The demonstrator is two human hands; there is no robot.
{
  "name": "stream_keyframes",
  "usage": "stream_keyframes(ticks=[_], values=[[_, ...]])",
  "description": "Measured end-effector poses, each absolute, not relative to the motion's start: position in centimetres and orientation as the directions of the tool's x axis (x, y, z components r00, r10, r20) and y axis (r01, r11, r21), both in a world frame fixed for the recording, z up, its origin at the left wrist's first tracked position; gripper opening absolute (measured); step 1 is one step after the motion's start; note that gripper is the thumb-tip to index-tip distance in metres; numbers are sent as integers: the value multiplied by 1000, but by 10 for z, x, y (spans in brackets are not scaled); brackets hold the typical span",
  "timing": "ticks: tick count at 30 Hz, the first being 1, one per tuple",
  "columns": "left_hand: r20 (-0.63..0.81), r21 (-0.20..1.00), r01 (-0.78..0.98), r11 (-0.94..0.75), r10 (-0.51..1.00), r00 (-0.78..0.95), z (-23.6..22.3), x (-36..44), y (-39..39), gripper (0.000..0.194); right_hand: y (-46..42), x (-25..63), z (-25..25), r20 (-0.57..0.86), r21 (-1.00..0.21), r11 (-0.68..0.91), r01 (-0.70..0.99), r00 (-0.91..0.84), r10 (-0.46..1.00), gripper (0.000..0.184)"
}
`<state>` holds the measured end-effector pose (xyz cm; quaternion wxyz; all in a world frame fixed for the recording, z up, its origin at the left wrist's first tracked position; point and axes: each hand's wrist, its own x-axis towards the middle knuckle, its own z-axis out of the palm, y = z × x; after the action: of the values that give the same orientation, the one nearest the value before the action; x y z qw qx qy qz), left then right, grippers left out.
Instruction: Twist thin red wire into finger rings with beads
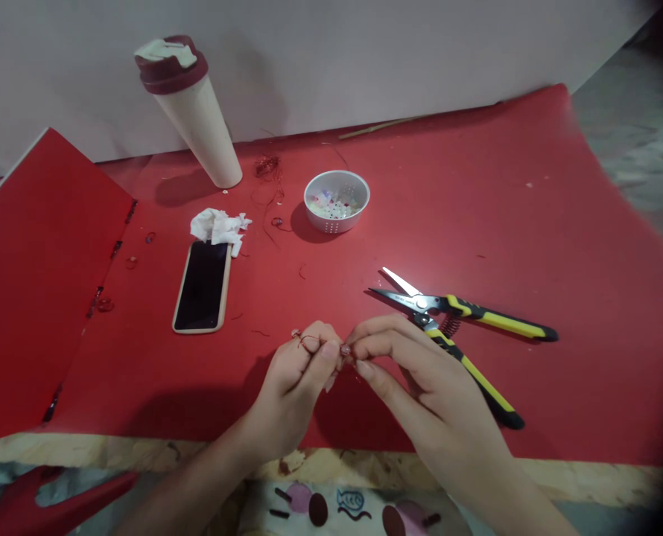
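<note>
Copper wire loop (308,341) juts leftward, pinched in the left hand (292,383), right hand (429,394) pinching tight alongside!

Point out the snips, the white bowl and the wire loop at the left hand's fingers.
Yellow-and-black snips (502,318): head view, upper handle grip.
White perforated bowl (334,225): head view, outer wall.
Wire loop (305,341): head view, curve beyond the fingertips.

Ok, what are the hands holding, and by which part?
A small reddish wire loop, pinched near its right end by the left hand; right hand contact unclear.
</note>
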<state>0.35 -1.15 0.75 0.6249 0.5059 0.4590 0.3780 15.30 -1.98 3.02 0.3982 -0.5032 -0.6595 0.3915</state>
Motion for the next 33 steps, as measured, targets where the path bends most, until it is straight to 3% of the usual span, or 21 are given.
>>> stream_keyframes(ticks=[8,15,26,33], values=[[-191,956,-136,258,906,377,5,2,-10,31,-21,151,30,309,-794,363,487,-191,932,17],[-157,956,-163,244,895,418,6,-1,-9,28,-19,151,25,570,-424,565,708,-276,774,17],[175,981,14,-193,913,368,6,4,-10,24,-24,151,24,451,-587,372,719,-92,888,13],[172,975,77,-210,924,343,8,6,-9,26,-23,152,24,446,-595,376,710,-98,890,13]])
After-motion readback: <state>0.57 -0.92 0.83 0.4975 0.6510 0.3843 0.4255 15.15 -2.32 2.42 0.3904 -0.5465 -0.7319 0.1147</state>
